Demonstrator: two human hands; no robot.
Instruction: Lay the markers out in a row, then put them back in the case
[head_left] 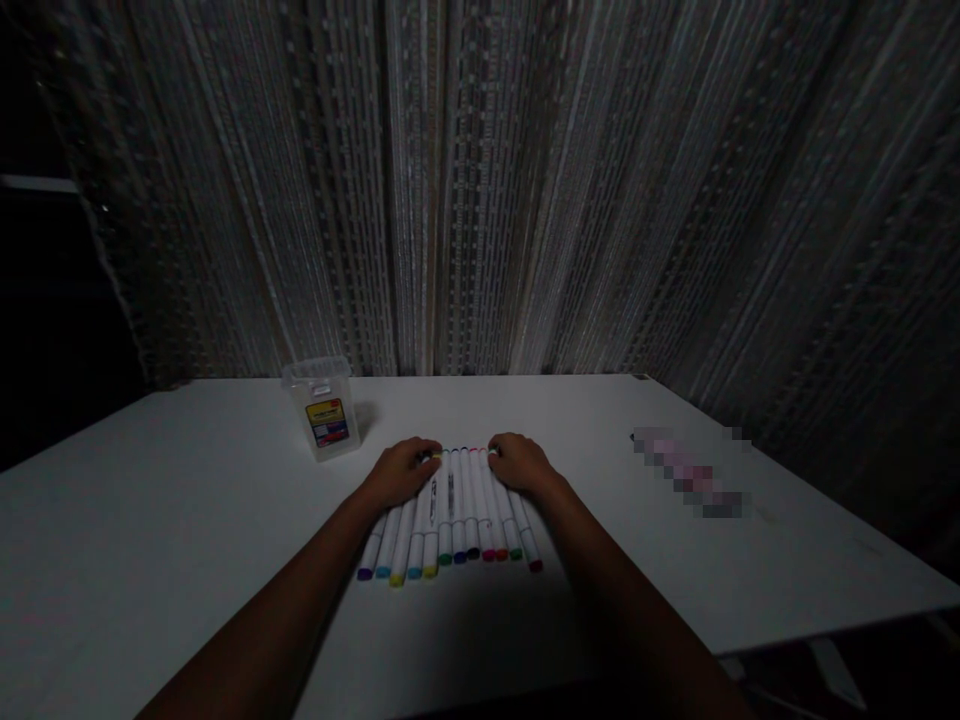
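A row of white markers (459, 500) with coloured end caps lies side by side on the white table, the near ends fanned slightly apart. My left hand (403, 472) curls over the far ends at the row's left side, thumb and fingers bent against the markers. At the right side, my right hand (520, 462) grips the far ends in the same way, its fingers bent inward. Both hands cover part of the outer markers. Purple, blue, yellow, green, black, pink and red caps show at the near ends.
A clear plastic container (324, 410) with a yellow, red and blue label stands at the back left. A blurred-out pinkish object (686, 470) lies on the right of the white table (187, 520). Behind the table hangs a patterned string curtain (480, 190).
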